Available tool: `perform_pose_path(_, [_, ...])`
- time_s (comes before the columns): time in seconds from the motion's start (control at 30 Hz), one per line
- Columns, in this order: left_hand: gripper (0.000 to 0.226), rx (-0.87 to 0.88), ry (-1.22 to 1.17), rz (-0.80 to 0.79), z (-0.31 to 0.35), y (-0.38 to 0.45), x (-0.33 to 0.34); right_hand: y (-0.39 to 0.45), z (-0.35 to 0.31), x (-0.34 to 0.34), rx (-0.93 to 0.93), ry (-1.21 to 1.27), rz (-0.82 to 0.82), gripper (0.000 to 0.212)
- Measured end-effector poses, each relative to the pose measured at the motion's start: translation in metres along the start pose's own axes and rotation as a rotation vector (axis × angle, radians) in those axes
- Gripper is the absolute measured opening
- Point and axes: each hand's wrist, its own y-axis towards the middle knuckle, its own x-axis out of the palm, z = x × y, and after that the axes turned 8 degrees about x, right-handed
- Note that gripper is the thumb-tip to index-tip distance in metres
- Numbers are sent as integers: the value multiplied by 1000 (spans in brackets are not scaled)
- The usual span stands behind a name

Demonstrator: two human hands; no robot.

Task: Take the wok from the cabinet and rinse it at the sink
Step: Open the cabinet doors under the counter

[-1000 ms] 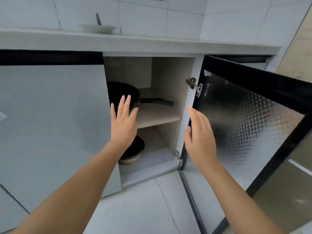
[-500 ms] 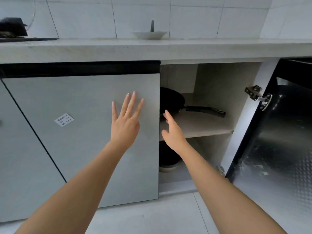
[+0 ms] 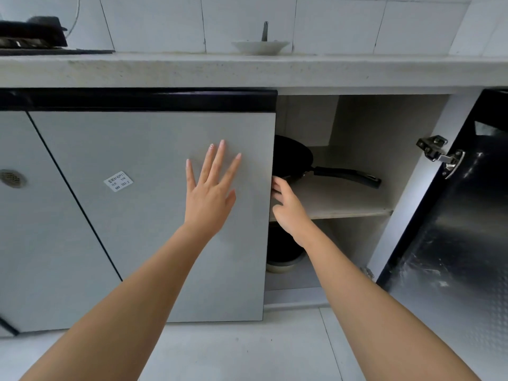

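Observation:
A black wok (image 3: 292,158) lies on the middle shelf (image 3: 338,200) of the open cabinet, its long black handle (image 3: 347,174) pointing right. Its left part is hidden behind the closed grey door (image 3: 154,210). My right hand (image 3: 288,209) reaches into the cabinet at the shelf's left front, its fingertips behind that door's edge, just below the wok's rim; whether they touch the wok is not visible. My left hand (image 3: 210,192) is spread flat, fingers apart, in front of the grey door, holding nothing.
The cabinet's right door (image 3: 450,229), dark with a patterned metal inner face, stands swung open at the right. A dark pot (image 3: 283,257) sits on the bottom shelf. On the counter (image 3: 247,70) are a white bowl (image 3: 259,46) and a gas stove (image 3: 33,37) at the far left.
The view has shifted left. My right hand left the open door and went into the cabinet to the wok's rim. My left hand moved from the opening to in front of the grey door.

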Motion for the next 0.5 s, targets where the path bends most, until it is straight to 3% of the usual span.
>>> perform_pose_path(0.5, [70,-132,-116,23,34,-16,-40,-44,11,-14,13,8,-91,59])
